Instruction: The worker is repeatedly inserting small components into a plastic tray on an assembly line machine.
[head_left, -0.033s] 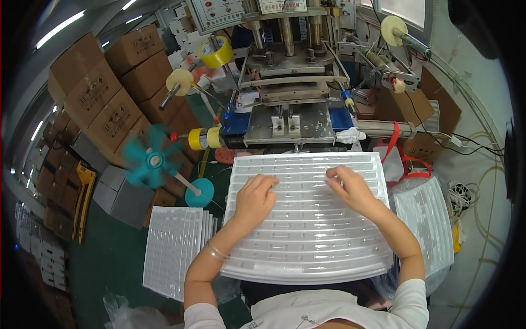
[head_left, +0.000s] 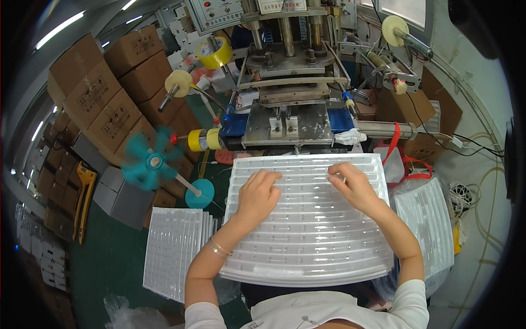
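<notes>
Across my lap lies a broad stack of white ribbed plastic sheets (head_left: 307, 241) with clear, shiny strips along the rows. My left hand (head_left: 259, 196) rests over its upper left part, fingers bent inward and thumb close to them. Over the upper right part is my right hand (head_left: 353, 189), its fingers curled toward the thumb. Both hands are closed near the surface of the top sheet. Anything pinched in the fingertips is too small or too clear to make out.
Beyond the stack stands a press machine (head_left: 287, 123) with metal plates. A turquoise fan (head_left: 154, 160) and piled cartons (head_left: 109, 112) are at the left. More ribbed sheets (head_left: 172, 249) stand at lower left, and bagged ones (head_left: 426, 225) at right.
My left hand has shifted slightly to the right across the stack. The right hand has bent a little and stays in nearly the same place.
</notes>
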### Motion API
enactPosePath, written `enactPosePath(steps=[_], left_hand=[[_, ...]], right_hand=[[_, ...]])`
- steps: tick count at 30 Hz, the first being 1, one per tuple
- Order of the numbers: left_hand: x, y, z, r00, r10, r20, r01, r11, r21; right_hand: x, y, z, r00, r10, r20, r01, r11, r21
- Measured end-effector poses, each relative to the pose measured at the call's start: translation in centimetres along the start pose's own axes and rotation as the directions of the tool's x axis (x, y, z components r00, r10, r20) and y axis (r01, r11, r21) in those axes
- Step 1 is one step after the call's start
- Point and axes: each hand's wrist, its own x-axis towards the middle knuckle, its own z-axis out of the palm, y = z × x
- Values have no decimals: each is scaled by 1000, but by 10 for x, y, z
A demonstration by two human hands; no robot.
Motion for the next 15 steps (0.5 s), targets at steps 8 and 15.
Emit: enactPosePath(steps=[8,15], left_hand=[[147,-27,50,958,219,-187,-90,844,529],[173,-17,66,985,160,-59,-123,909,399]], right_hand=[[59,36,-20,970,-82,-228,120,980,157],[125,23,-5,806,-232,-545,208,972,-107]])
